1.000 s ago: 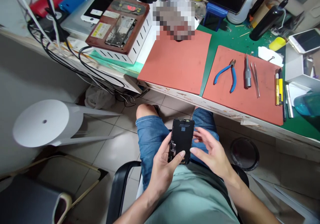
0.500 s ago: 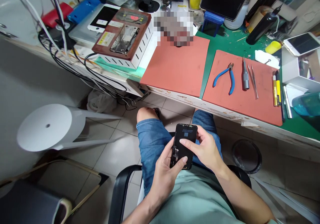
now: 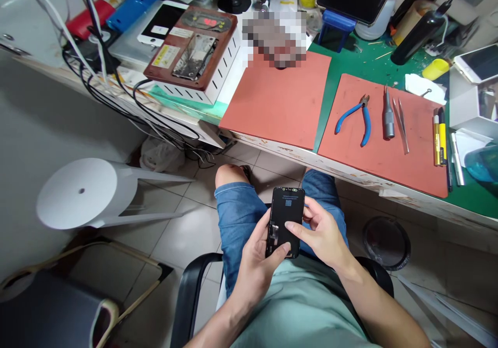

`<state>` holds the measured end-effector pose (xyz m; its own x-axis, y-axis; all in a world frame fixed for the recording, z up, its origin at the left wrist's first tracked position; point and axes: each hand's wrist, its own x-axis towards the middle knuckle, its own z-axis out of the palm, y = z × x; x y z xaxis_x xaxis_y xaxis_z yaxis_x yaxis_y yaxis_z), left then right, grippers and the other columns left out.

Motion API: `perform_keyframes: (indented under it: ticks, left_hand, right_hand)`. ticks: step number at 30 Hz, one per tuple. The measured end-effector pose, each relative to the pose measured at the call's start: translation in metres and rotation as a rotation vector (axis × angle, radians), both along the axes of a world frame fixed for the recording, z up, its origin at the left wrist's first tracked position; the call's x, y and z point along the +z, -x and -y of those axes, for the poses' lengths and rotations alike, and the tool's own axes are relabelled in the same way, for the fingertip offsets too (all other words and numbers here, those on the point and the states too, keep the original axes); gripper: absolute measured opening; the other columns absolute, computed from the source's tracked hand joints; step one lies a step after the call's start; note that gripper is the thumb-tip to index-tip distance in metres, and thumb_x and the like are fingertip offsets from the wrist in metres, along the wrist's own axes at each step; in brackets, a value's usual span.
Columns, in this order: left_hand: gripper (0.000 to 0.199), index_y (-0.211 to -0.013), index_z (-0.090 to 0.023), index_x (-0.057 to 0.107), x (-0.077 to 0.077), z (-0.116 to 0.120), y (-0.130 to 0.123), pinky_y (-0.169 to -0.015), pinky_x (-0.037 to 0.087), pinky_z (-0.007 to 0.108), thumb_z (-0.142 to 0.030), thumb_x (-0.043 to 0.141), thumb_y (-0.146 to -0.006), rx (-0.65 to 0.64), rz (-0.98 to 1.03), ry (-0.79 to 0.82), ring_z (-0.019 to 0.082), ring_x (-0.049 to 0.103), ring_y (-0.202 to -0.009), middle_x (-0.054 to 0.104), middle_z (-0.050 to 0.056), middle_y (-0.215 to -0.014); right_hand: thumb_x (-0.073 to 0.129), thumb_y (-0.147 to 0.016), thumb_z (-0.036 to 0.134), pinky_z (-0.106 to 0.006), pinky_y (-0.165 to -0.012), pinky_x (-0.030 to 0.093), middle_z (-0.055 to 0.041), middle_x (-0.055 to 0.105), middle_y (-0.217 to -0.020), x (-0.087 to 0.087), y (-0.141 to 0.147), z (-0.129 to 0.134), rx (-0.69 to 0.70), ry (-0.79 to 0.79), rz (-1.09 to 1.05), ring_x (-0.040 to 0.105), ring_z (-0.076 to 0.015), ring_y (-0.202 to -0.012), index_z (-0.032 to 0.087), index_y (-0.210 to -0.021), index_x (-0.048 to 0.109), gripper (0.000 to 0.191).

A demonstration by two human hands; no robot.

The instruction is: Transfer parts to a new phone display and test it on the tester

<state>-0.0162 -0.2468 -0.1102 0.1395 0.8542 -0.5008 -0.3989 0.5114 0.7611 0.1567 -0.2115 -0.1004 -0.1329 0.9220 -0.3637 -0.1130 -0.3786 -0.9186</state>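
Observation:
Above my lap I hold a black phone screen assembly (image 3: 287, 216), its inner side facing up, with a small printed code near the top and flex parts at its lower left. My left hand (image 3: 257, 265) grips the lower left edge, the thumb lying over the bottom of the panel. Along the right edge, my right hand (image 3: 321, 234) is closed on the same panel, its thumb resting on the middle of the black surface. The fingers under the panel are hidden.
On the bench lie blue-handled cutters (image 3: 365, 120), a screwdriver (image 3: 388, 114), tweezers (image 3: 401, 127) and pens on an orange mat (image 3: 420, 182). Another mat (image 3: 280, 104) is beside a brown-topped heating station (image 3: 187, 52). A white stool (image 3: 78, 195) stands left; cables hang at the bench edge.
My right thumb has slid slightly right and down on the panel. Both hands still hold it, nearly in the same place. The camera view has shifted slightly.

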Motion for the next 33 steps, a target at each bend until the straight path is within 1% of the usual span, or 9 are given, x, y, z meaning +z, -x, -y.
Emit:
perform_keyframes:
  ticks: [12,17,20,23,25,27,28,30,33]
  left_hand:
    - [0.077,-0.155,-0.035,0.061,0.007,-0.004,-0.005,-0.123,0.049,0.043,-0.020,0.089,-0.085,0.025,0.049,0.007,0.031,0.061,-0.146,0.069,0.006,-0.153]
    - [0.078,-0.156,-0.036,0.060,0.006,-0.002,-0.006,-0.118,0.054,0.043,-0.020,0.089,-0.085,0.003,0.054,0.038,0.032,0.059,-0.148,0.065,0.005,-0.158]
    - [0.079,-0.157,-0.034,0.059,0.006,-0.002,-0.006,-0.122,0.051,0.046,-0.021,0.089,-0.085,0.009,0.043,0.046,0.033,0.057,-0.149,0.065,0.006,-0.159]
    - [0.079,-0.156,-0.033,0.060,0.006,-0.003,-0.004,-0.127,0.045,0.046,-0.020,0.089,-0.084,0.030,0.027,0.039,0.032,0.052,-0.154,0.063,0.006,-0.160]
    - [0.080,-0.156,-0.034,0.060,0.006,-0.004,-0.002,-0.127,0.045,0.047,-0.020,0.090,-0.083,0.040,0.029,0.045,0.033,0.052,-0.154,0.063,0.005,-0.160]
    - [0.080,-0.154,-0.035,0.062,0.006,-0.006,0.000,-0.126,0.046,0.047,-0.020,0.092,-0.081,0.046,0.047,0.055,0.033,0.053,-0.152,0.063,0.005,-0.160]
    - [0.079,-0.153,-0.035,0.064,0.007,-0.007,0.000,-0.126,0.047,0.047,-0.020,0.092,-0.080,0.052,0.059,0.059,0.033,0.054,-0.152,0.064,0.005,-0.160]
    - [0.079,-0.151,-0.035,0.065,0.008,-0.009,0.000,-0.126,0.047,0.047,-0.019,0.093,-0.079,0.061,0.085,0.069,0.034,0.054,-0.152,0.064,0.005,-0.159]
    - [0.079,-0.151,-0.033,0.066,0.010,-0.012,-0.001,-0.125,0.048,0.046,-0.018,0.094,-0.078,0.052,0.107,0.075,0.034,0.054,-0.152,0.065,0.006,-0.158]
  right_hand:
    - [0.087,-0.088,0.037,-0.039,-0.104,0.059,-0.0049,0.079,-0.129,-0.001,0.002,0.000,-0.017,0.011,-0.061,0.075,-0.0238,-0.117,0.028,-0.144,0.060,0.063]
    - [0.085,-0.089,0.047,-0.036,-0.090,0.062,-0.0040,0.082,-0.109,-0.005,0.011,-0.004,-0.095,0.012,0.072,0.077,-0.0239,-0.100,0.024,-0.127,0.070,0.047]
    - [0.078,-0.094,0.058,-0.034,-0.080,0.061,-0.0023,0.080,-0.090,-0.008,0.002,-0.003,-0.221,0.008,0.162,0.075,-0.0214,-0.085,0.023,-0.124,0.073,0.046]
    - [0.069,-0.098,0.063,-0.036,-0.082,0.061,-0.0046,0.079,-0.084,-0.019,-0.037,0.009,-0.403,-0.005,0.401,0.076,-0.0232,-0.081,0.022,-0.114,0.076,0.044]
    - [0.064,-0.098,0.064,-0.038,-0.085,0.061,-0.0075,0.079,-0.080,-0.032,-0.080,0.021,-0.447,0.034,0.723,0.076,-0.0252,-0.079,0.021,-0.099,0.078,0.046]
    - [0.059,-0.095,0.063,-0.042,-0.096,0.059,-0.0106,0.083,-0.094,-0.044,-0.128,0.035,-0.476,0.127,0.983,0.078,-0.0287,-0.091,0.022,-0.101,0.080,0.046]
    - [0.060,-0.092,0.059,-0.048,-0.104,0.056,-0.0134,0.083,-0.102,-0.049,-0.152,0.042,-0.491,0.165,1.038,0.077,-0.0330,-0.104,0.022,-0.100,0.081,0.043]
    - [0.067,-0.082,0.058,-0.064,-0.107,0.049,-0.0232,0.080,-0.091,-0.054,-0.190,0.053,-0.529,0.297,1.145,0.073,-0.0475,-0.113,0.022,-0.073,0.077,0.039]
    - [0.076,-0.071,0.062,-0.081,-0.101,0.040,-0.0321,0.071,-0.073,-0.054,-0.212,0.063,-0.553,0.458,1.206,0.065,-0.0641,-0.115,0.026,-0.045,0.057,0.049]
